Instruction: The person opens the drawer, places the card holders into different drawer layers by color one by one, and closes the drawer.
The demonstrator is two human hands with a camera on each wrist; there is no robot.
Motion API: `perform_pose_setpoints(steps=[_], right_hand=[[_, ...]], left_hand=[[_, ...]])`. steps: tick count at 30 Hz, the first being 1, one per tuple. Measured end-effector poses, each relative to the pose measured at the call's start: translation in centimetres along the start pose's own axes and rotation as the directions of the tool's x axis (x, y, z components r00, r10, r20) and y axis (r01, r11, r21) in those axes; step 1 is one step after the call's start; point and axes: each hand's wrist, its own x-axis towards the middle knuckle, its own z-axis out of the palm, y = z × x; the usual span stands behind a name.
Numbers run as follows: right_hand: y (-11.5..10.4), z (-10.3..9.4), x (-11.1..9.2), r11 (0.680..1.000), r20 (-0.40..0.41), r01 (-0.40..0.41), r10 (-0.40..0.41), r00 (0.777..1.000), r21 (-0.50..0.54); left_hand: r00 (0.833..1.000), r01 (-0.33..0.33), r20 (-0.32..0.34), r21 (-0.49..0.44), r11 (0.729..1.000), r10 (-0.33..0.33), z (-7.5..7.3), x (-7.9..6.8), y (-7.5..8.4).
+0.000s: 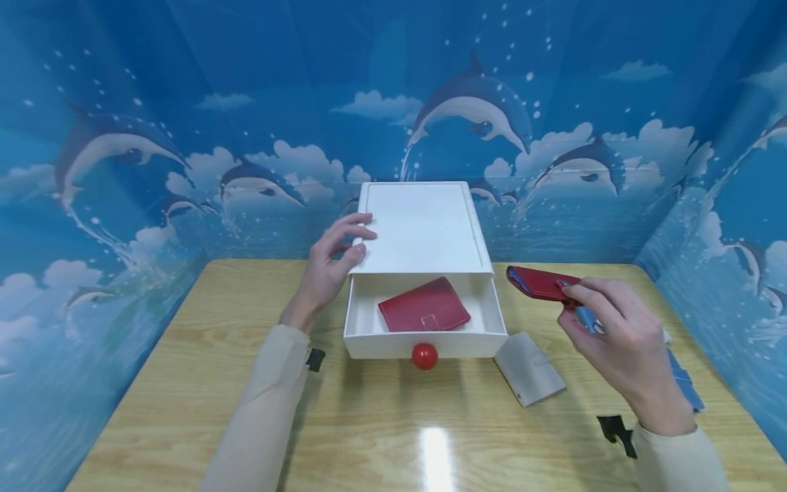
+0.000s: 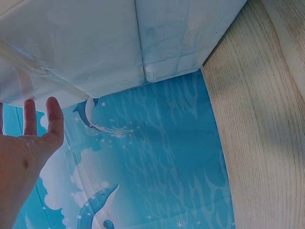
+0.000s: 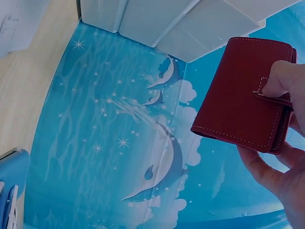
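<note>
A white drawer box (image 1: 421,229) stands on the table with its drawer (image 1: 369,345) pulled out, a round red knob (image 1: 425,356) on the front. Inside the drawer lies a dark red wallet (image 1: 424,305) with a strap clasp. My left hand (image 1: 332,263) rests its spread fingertips on the box's left top edge. To the right of the drawer, above the table, my right hand (image 1: 621,342) pinches a second red wallet (image 3: 243,93) near its strap, thumb on one face and fingers beneath.
A grey wallet or notebook (image 1: 530,369) lies on the wooden table (image 1: 184,383) by the drawer's front right corner. Blue items (image 1: 684,383) lie farther right, partly hidden behind my right hand. A dolphin-print curtain (image 1: 393,82) surrounds the table's back and sides.
</note>
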Motion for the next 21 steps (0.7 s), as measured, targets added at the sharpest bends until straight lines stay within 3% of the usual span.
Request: perform_pose_setpoints(steps=[21], right_hand=[[-2.3,-0.2,1.5,0.993,-0.137,0.073,-0.061,0.989,0.09]], left_hand=[[1.0,0.004,-0.003,-0.002,1.0,-0.004,0.0,0.0,0.0]])
